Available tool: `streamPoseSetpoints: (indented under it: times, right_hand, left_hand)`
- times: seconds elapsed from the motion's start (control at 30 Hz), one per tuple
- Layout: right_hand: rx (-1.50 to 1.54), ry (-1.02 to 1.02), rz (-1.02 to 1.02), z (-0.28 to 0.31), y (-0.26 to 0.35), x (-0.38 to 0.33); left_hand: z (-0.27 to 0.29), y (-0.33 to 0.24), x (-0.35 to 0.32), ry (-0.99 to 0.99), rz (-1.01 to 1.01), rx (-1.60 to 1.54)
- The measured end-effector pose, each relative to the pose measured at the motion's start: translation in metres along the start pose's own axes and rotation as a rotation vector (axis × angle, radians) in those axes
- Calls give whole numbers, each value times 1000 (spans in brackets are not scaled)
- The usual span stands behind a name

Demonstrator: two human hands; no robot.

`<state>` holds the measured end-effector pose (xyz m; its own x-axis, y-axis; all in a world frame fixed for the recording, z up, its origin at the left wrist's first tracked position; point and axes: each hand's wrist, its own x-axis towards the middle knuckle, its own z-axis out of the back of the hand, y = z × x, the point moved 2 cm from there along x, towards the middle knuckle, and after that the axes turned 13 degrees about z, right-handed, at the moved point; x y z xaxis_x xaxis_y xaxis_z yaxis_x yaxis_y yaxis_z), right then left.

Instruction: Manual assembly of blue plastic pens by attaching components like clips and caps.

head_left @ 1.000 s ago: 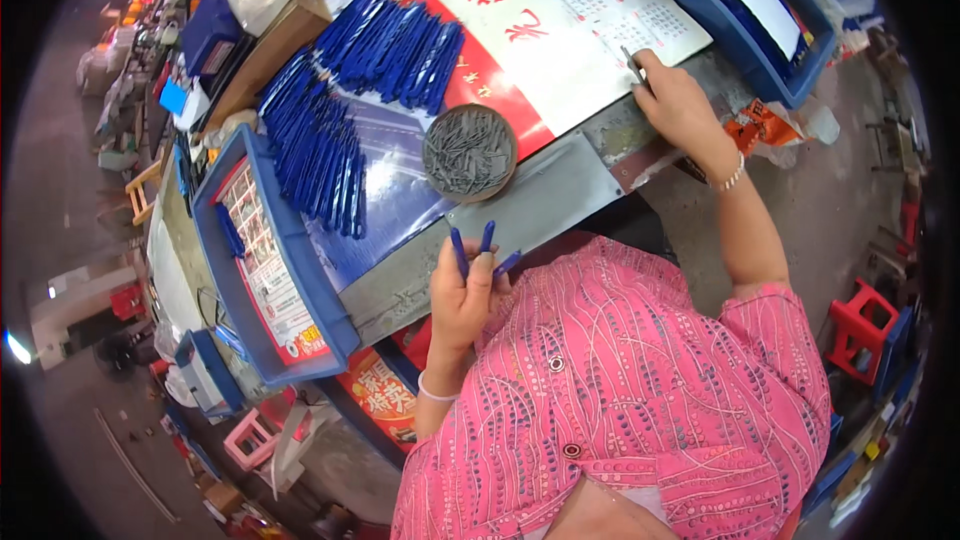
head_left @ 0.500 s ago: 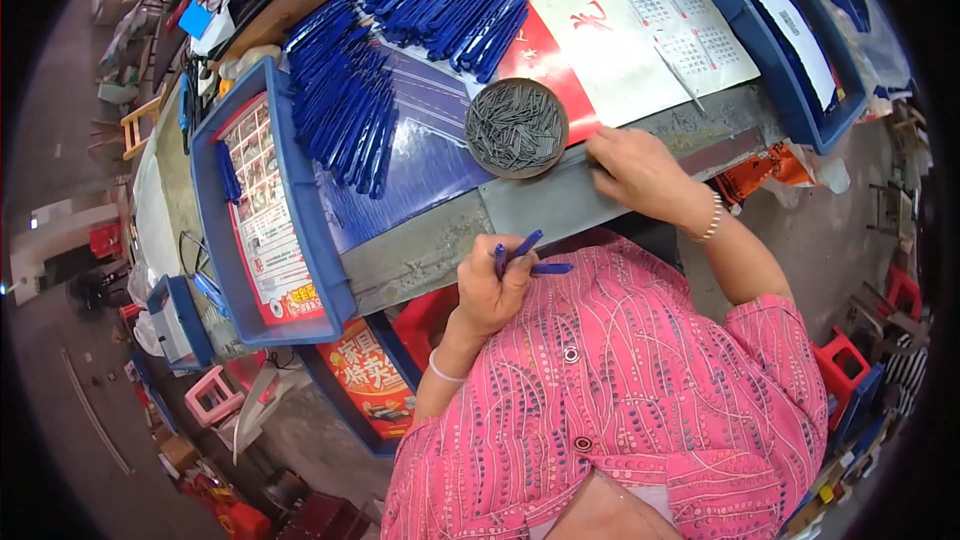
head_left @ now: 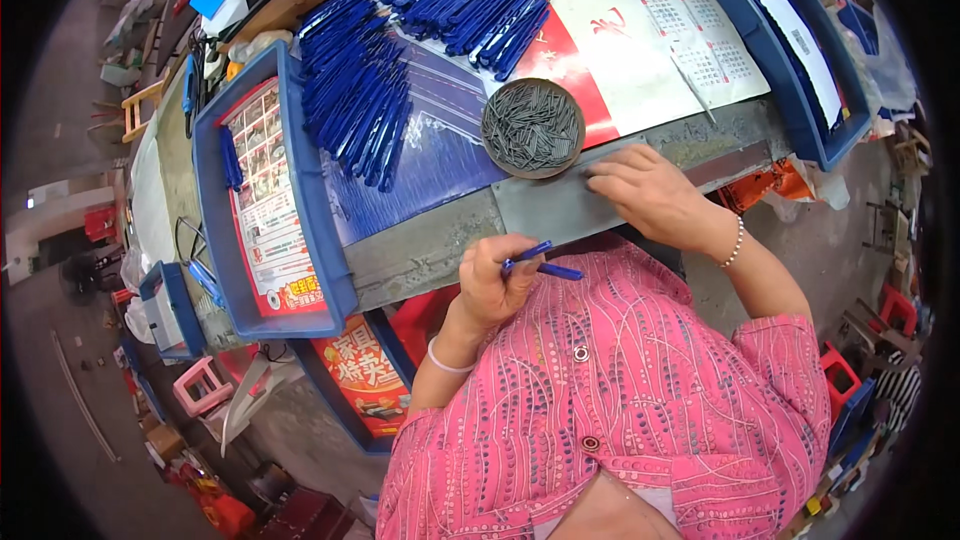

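Both hands are at the near edge of a worn grey workbench (head_left: 405,268). Left hand (head_left: 492,278): fingers closed on at least two slim, dark blue, pen-like pieces (head_left: 562,271), their ends projecting rightward over my pink patterned shirt (head_left: 640,360). Right hand (head_left: 655,198): palm down, fingers together and slightly bent, over the right part of a flat grey metal plate (head_left: 555,210); I cannot tell whether anything is between the fingertips.

Contents of the bench, left to right. At far left stands a rectangular blue plastic tray (head_left: 316,240) lined with a red-and-white printed sheet (head_left: 275,230). Next, a large fanned pile of glossy dark blue pen-like pieces (head_left: 360,90) lies on the far side. Right of it, near my right fingers, sits a round brown bowl (head_left: 530,175) filled with short grey metal pins (head_left: 533,127). Beyond my right hand lies a white-and-red paper calendar (head_left: 640,85), a thin grey pointed tool (head_left: 695,92) on it. At far right is a second blue plastic tray (head_left: 775,80).
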<state>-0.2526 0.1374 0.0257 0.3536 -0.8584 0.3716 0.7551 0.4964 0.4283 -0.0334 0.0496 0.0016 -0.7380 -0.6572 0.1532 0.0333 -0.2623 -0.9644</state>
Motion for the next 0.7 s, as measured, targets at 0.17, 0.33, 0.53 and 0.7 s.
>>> streamPoseSetpoints:
  times: [0.17, 0.33, 0.53, 0.7]
  right_hand:
    - [144, 669, -291, 58, 21, -14]
    - [147, 341, -468, 92, 31, -35]
    - [204, 79, -265, 35, 12, 15]
    - [-43, -18, -119, -8, -27, 62]
  left_hand:
    - [10, 5, -8, -59, -81, 96]
    - [8, 11, -6, -40, -54, 21]
    - [10, 6, 2, -41, -170, -3]
    - [8, 0, -3, -121, -213, -108]
